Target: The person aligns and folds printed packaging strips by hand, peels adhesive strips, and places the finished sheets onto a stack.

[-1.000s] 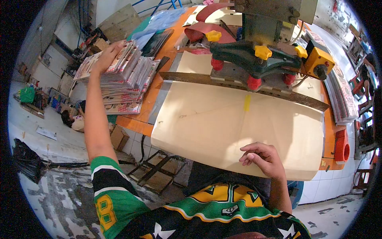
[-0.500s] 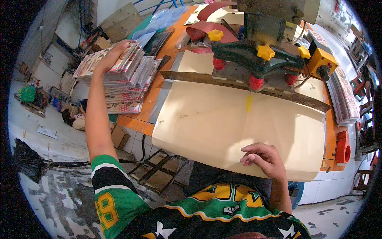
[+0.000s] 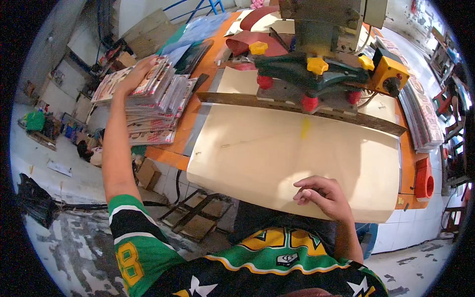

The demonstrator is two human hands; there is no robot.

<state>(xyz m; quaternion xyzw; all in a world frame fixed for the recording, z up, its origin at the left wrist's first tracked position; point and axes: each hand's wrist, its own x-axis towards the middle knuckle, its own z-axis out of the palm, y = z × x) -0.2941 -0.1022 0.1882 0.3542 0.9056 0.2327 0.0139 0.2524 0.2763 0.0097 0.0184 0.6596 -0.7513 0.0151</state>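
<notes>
At the left end of the orange bench, my left grip lies over the top of a tall stack of printed packs. Palm is on the upper packs, fingers out toward the far edge; can't tell if they're closed on any. The packs sit under and beside the grip, top ones fanned and overlapping.

My right grip is open, fingers loosely curled, over the near part of the beige sheet; contact unclear.

Counts: one packs stack left, too layered to count singly; one more long stack right. One dark green press head, with three yellow star knobs and three red knobs visible. One yellow control box, one red ring-shaped holder, probably a tape dispenser.

Writing: yellow "8" on my left sleeve, badge on chest, seemingly a "G". Pack print too small to read.
</notes>
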